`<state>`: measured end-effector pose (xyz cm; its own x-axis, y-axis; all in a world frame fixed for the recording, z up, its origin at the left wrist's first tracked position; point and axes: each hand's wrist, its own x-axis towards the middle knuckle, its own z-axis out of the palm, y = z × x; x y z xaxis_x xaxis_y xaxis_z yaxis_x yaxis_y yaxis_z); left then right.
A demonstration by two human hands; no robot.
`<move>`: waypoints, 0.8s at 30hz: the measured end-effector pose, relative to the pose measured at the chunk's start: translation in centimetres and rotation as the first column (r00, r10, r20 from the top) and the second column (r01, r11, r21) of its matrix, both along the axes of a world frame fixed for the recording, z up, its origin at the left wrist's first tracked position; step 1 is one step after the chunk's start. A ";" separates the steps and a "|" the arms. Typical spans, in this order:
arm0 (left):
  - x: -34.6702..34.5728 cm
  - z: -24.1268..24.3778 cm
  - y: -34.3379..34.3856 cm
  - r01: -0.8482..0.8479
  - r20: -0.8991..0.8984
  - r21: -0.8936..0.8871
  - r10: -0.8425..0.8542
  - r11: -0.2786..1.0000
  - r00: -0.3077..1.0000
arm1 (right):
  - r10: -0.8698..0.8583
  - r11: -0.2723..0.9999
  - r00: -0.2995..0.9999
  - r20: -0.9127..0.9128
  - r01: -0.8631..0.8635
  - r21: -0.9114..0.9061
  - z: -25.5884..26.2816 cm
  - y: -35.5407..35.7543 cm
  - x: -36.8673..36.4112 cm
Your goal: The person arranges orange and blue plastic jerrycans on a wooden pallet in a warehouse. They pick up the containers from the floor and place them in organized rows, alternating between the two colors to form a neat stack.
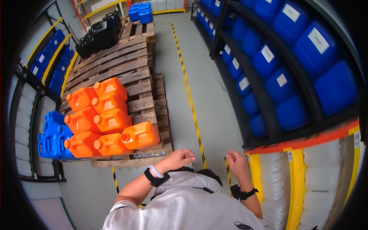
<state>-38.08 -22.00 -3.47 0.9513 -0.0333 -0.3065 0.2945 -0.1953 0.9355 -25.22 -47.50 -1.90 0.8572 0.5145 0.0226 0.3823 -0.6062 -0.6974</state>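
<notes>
My left hand [182, 157] is in front of my body with its fingers loosely bent, and I see nothing in it. It is nearest to the front corner of a wooden pallet [141, 107] and an orange plastic jerrycan [143, 135] with a screw cap. Several more orange jerrycans [82, 122] stand in rows on the pallet, beside a group of blue jerrycans [51, 141] at the left. To the right, my right hand [237, 161] is raised with bent fingers and appears to hold nothing. Beside it is a yellow rack upright [254, 169].
Black shelves [260, 115] with labelled blue jerrycans [316, 47] line the right side, over white containers [319, 178]. Black cases [105, 33] stand on farther pallets. Black-and-yellow tape [188, 92] runs along the grey floor [207, 86]. Another rack [33, 115] is at left.
</notes>
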 end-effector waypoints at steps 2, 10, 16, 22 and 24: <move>1.5 1.0 1.1 -0.041 -0.032 0.041 0.043 0.998 0.999 | 0.036 0.999 0.999 0.012 -0.036 -0.018 0.1 2.0 3.4; 4.6 0.9 5.8 -0.472 -0.079 0.051 0.474 0.880 0.877 | 0.398 0.916 0.912 -0.093 -0.402 -0.018 -2.4 14.6 15.9; 9.6 0.7 8.0 -0.748 -0.111 0.039 0.746 0.663 0.656 | 0.676 0.735 0.734 -0.065 -0.678 -0.004 -1.1 26.3 24.6; 13.6 2.0 9.7 -0.923 -0.103 -0.021 0.917 0.385 0.385 | 0.866 0.495 0.497 -0.047 -0.867 -0.055 -2.0 35.8 30.9; 14.1 2.4 10.2 -0.962 -0.107 0.008 0.956 0.274 0.272 | 0.909 0.411 0.414 -0.053 -0.909 -0.070 -2.0 39.1 31.3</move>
<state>-23.99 -11.81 -1.02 0.2789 0.8700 -0.4066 0.3028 0.3222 0.8970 6.12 -8.41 -3.92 -0.1134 0.9918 -0.0593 0.7389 0.0443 -0.6724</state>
